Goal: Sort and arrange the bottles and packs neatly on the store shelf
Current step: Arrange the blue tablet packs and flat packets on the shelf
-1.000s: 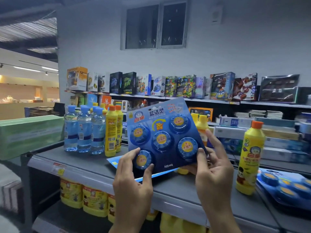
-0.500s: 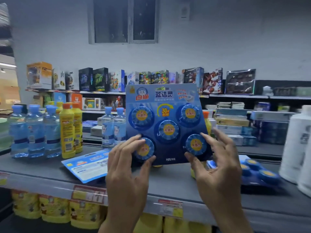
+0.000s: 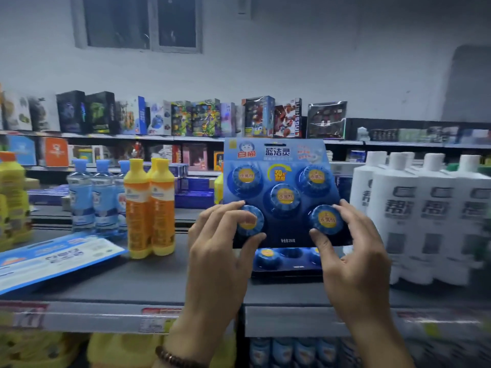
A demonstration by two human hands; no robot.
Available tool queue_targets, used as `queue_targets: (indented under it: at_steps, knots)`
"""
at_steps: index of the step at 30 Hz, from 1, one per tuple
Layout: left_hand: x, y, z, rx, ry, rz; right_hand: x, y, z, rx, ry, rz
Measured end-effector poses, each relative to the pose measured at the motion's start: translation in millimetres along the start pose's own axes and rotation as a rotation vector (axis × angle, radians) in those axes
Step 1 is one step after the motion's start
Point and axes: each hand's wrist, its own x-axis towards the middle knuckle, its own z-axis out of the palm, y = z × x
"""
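Observation:
I hold a blue blister pack (image 3: 279,181) of round blue tablets upright over the grey shelf (image 3: 159,280). My left hand (image 3: 220,251) grips its lower left corner and my right hand (image 3: 348,251) grips its lower right corner. Right under it another blue pack (image 3: 287,261) lies flat on the shelf. A third pack (image 3: 53,258) lies face down at the left. Two orange-yellow bottles (image 3: 150,208) stand left of my hands, with clear water bottles (image 3: 93,197) behind them. White bottles (image 3: 425,216) stand in a row at the right.
Yellow bottles (image 3: 12,197) stand at the far left edge. Behind, a further shelf (image 3: 186,138) carries toy boxes. Yellow packs (image 3: 119,349) and blue items (image 3: 292,351) fill the level below. Price tags run along the shelf's front rail (image 3: 93,317).
The view and my hands have shifted right along the shelf. The held pack now hangs over the flat blue pack, and the white bottles have come close on the right.

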Motion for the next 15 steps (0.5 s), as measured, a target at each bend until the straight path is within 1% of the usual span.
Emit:
queue_targets:
  at_steps: [7, 11, 15]
  knots:
    - [-19, 15, 46, 0.021, -0.127, -0.062, -1, 45, -20, -0.091, -0.040, 0.098]
    - [-22, 8, 60, 0.057, -0.199, -0.204, 2, 62, -13, -0.086, -0.132, 0.123]
    - [-32, 2, 69, 0.075, -0.229, -0.311, 3, 75, -4, -0.165, -0.230, 0.168]
